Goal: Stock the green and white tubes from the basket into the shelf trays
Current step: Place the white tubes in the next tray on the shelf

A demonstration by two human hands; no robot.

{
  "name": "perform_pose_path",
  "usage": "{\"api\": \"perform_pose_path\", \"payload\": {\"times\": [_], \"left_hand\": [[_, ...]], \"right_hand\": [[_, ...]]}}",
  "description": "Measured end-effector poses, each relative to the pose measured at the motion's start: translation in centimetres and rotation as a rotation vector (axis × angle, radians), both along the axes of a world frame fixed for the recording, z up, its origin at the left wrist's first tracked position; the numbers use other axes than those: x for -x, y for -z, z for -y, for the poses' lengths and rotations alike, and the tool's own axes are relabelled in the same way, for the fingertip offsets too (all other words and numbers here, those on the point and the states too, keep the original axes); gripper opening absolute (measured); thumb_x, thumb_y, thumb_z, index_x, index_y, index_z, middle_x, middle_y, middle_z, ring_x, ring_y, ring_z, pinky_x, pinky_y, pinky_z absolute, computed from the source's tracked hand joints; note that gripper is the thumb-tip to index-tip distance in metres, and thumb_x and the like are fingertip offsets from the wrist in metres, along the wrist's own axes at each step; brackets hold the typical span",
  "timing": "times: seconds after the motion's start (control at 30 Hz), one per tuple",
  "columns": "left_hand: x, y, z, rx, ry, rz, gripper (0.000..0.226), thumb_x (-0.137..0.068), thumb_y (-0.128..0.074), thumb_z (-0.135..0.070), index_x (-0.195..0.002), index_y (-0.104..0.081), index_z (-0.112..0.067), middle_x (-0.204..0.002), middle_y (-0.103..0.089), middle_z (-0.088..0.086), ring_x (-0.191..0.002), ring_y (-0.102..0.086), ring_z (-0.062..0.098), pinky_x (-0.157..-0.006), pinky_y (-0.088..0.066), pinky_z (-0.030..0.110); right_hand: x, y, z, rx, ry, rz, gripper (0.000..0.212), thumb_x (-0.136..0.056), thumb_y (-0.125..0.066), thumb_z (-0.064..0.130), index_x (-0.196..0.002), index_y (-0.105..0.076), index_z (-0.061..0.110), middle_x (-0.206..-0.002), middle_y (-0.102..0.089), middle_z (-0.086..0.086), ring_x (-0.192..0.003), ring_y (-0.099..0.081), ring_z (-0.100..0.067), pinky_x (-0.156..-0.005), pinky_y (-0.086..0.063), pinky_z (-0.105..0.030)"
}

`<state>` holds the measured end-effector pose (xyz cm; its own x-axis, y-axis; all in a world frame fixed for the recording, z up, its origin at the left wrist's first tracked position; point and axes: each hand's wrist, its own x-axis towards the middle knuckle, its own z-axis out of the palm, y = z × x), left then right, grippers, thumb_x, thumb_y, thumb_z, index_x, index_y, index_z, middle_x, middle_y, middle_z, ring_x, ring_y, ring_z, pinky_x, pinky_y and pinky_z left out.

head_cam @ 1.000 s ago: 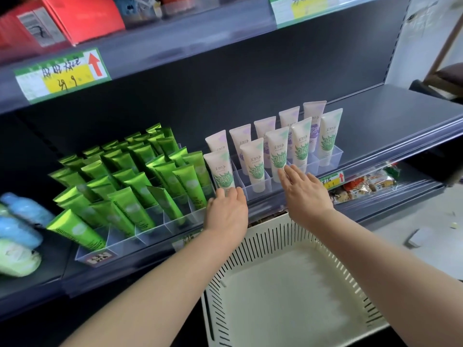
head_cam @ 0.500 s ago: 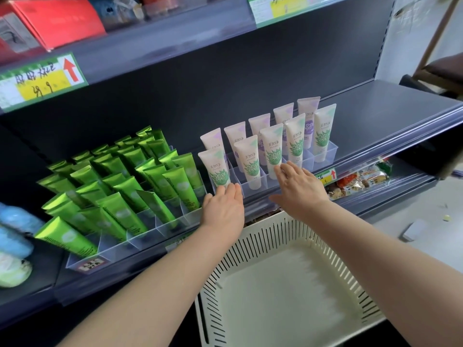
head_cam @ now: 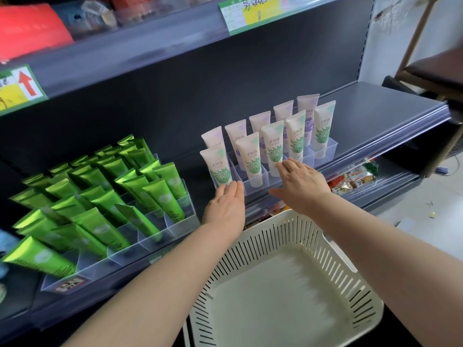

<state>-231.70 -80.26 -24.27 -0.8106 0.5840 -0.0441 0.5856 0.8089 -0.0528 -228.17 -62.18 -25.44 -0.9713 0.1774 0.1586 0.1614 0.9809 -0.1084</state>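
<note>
Several white tubes [head_cam: 271,146] with green or purple labels stand upright in a clear tray [head_cam: 325,150] on the middle shelf. Several green tubes [head_cam: 105,196] lean in a second clear tray [head_cam: 150,240] to the left. My left hand [head_cam: 225,209] lies flat, fingers straight, touching the white-tube tray's front left end. My right hand [head_cam: 299,181] is spread flat against the tray's front near its middle. Neither hand holds a tube. The cream slotted basket [head_cam: 345,261] below my arms has nothing in it.
The dark shelf [head_cam: 390,108] runs bare to the right of the white tubes. Price tags hang on the upper shelf edge [head_cam: 250,11]. Snack packets [head_cam: 350,181] lie on the lower shelf. Blue items [head_cam: 5,242] sit at far left.
The view has drifted rightward. Both hands stay flat at the front of the white-tube tray, the right one a little farther along it.
</note>
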Motion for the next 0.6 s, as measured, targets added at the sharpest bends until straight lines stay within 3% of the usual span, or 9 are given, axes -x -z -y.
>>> {"api": "perform_pose_path", "payload": {"times": [0.23, 0.4, 0.6], "left_hand": [[0.8, 0.0, -1.7, -0.048, 0.056, 0.033, 0.081, -0.089, -0.054, 0.003, -0.154, -0.009, -0.011, -0.159, -0.015, 0.005, -0.147, -0.012, 0.025, -0.116, -0.027, 0.039], [1.0, 0.0, -3.7, -0.026, 0.077, 0.01, 0.078, -0.089, -0.056, -0.002, -0.154, -0.012, -0.01, -0.158, -0.02, 0.007, -0.146, -0.017, 0.026, -0.117, -0.025, 0.046], [1.3, 0.0, -6.3, -0.041, 0.123, 0.016, 0.079, -0.091, -0.057, -0.004, -0.154, -0.011, -0.008, -0.158, -0.02, 0.008, -0.145, -0.018, 0.026, -0.116, -0.027, 0.038]], "right_hand": [[0.0, -0.2, -1.9, 0.046, 0.041, -0.002, 0.067, -0.091, -0.042, 0.06, -0.14, -0.037, 0.015, -0.14, -0.044, -0.003, -0.133, -0.036, -0.021, -0.111, -0.029, -0.037], [-0.1, -0.2, -3.6, 0.076, 0.077, -0.004, 0.069, -0.091, -0.039, 0.062, -0.141, -0.036, 0.016, -0.143, -0.042, -0.003, -0.135, -0.035, -0.022, -0.112, -0.028, -0.037], [-0.2, -0.5, -5.8, 0.09, 0.126, 0.019, 0.071, -0.091, -0.039, 0.062, -0.145, -0.031, 0.017, -0.147, -0.038, -0.003, -0.136, -0.032, -0.021, -0.113, -0.026, -0.037]]}}
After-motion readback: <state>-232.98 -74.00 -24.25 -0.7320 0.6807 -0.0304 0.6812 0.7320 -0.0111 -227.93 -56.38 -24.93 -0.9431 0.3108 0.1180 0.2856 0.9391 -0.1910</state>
